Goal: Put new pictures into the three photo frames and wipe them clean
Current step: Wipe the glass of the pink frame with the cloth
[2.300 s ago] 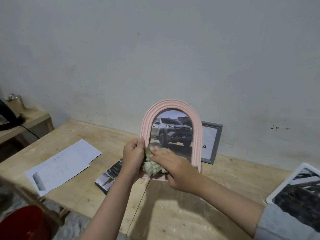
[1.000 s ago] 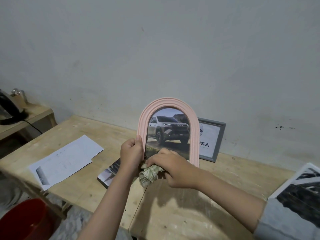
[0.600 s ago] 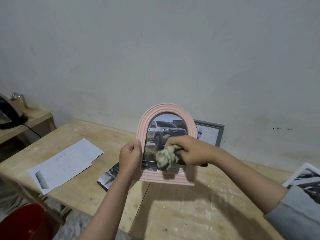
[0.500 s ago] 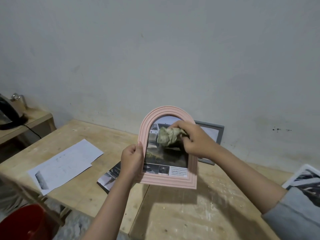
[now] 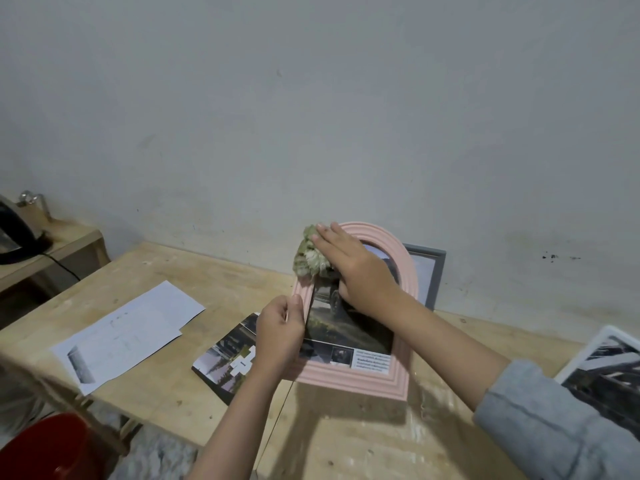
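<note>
The arched frame (image 5: 360,374) stands on the worktop (image 5: 346,438), with a second frame (image 5: 437,271) behind it against the wall. Loose prints (image 5: 225,362) lie left of it, and paper sheets (image 5: 128,334) farther left.

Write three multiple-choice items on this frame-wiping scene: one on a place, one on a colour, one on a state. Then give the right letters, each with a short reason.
1. Where is the rag?
A. On the pink frame's top-left arch
B. On the white papers
C. In the red tub

2. What colour is the frame leaning on the wall behind the pink one?
A. Red
B. Grey
C. Yellow

3. What is the left hand doing?
A. Lying flat on the table
B. Holding the kettle
C. Gripping the pink frame's left edge

Answers: 1 A, the right hand presses the rag onto the arch. 2 B, the grey frame shows at the pink frame's right. 3 C, its fingers curl round the left edge.
</note>
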